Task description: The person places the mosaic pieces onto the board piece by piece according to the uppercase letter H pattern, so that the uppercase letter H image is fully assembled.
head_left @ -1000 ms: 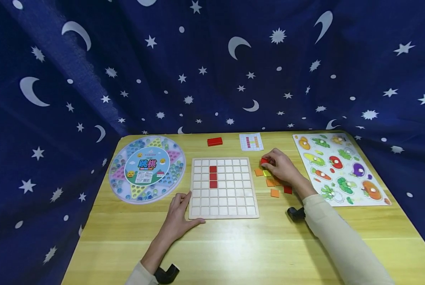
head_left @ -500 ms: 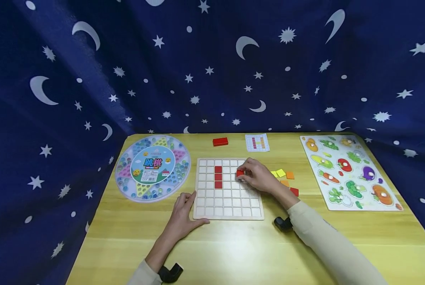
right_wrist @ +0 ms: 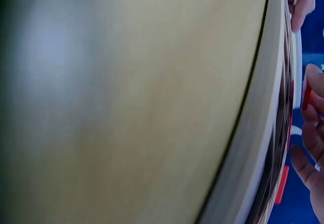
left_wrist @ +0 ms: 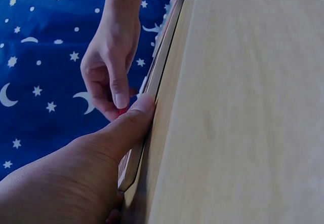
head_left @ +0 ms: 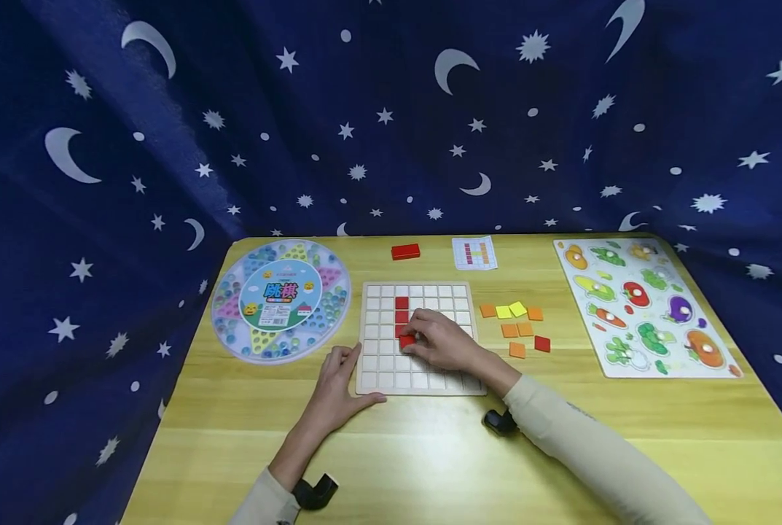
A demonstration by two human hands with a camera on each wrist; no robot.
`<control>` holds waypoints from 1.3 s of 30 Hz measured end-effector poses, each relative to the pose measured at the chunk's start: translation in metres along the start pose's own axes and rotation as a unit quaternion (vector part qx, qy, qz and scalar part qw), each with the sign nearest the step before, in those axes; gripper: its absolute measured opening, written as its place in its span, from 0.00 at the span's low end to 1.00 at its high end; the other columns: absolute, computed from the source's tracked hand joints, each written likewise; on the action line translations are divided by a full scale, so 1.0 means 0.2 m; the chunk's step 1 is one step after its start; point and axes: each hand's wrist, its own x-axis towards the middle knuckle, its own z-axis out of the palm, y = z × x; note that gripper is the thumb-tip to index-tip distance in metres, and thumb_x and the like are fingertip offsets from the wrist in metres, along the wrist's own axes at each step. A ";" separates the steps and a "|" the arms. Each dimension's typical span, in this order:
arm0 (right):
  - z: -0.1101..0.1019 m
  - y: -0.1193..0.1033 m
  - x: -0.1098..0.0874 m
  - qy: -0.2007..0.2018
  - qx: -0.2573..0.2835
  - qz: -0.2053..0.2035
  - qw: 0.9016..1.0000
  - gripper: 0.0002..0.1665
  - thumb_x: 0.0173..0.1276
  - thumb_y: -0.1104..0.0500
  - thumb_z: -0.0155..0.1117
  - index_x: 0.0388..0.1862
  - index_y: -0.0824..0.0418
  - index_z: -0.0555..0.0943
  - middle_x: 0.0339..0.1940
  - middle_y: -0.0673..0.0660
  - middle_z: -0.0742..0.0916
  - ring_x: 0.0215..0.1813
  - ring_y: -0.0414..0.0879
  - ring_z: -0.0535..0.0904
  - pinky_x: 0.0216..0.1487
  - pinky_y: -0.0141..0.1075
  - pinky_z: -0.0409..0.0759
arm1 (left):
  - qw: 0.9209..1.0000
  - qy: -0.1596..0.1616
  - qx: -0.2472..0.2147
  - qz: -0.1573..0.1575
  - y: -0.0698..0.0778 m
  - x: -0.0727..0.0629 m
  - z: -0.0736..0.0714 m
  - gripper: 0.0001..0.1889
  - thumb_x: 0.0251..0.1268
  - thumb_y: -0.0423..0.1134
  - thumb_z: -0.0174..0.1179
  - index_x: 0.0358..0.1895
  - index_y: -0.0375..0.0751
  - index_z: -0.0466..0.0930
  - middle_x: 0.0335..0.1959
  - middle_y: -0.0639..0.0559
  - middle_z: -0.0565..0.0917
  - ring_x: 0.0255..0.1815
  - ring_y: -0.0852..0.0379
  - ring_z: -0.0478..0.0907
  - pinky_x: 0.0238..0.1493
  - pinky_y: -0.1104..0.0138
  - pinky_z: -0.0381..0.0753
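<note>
Head view: right hand (head_left: 444,343) pinches square red tile (head_left: 407,341) over square pale-wood grid board (head_left: 387,362); left hand (head_left: 331,396) spread wide at board's near left corner. Left wrist: thumb (left_wrist: 132,122) against board's edge. Right wrist: red tile between fingertips.

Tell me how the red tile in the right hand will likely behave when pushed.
The red tile seems stiff: pinched by the right hand, it shows no bend. Small and thin, it is probably light. Being flat, it should slide rather than roll.
</note>
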 end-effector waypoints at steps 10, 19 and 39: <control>0.03 -0.03 0.04 -0.009 -0.023 -0.015 1.000 0.14 0.62 0.51 0.72 0.43 0.57 0.86 0.38 0.49 0.82 0.38 0.41 0.72 0.45 0.39 0.74 | 1.000 0.011 -0.001 -0.002 0.00 0.00 -0.03 0.55 0.39 0.58 0.78 0.71 0.34 0.65 0.52 0.46 0.70 0.52 0.50 0.67 0.54 0.55 0.71; 0.06 -0.02 0.03 0.004 -0.038 -0.021 0.999 0.14 0.61 0.50 0.73 0.41 0.56 0.85 0.37 0.50 0.81 0.37 0.42 0.73 0.46 0.42 0.74 | 1.000 0.011 -0.001 -0.003 0.01 0.00 -0.03 0.54 0.40 0.58 0.78 0.72 0.34 0.65 0.53 0.45 0.70 0.54 0.48 0.67 0.56 0.54 0.70; 0.09 0.02 0.00 0.007 -0.009 -0.011 1.000 0.16 0.58 0.49 0.75 0.41 0.55 0.83 0.37 0.49 0.80 0.37 0.42 0.70 0.46 0.41 0.72 | 1.000 0.012 0.022 0.018 0.02 -0.01 0.01 0.53 0.42 0.60 0.76 0.71 0.36 0.66 0.52 0.46 0.69 0.51 0.51 0.67 0.52 0.56 0.71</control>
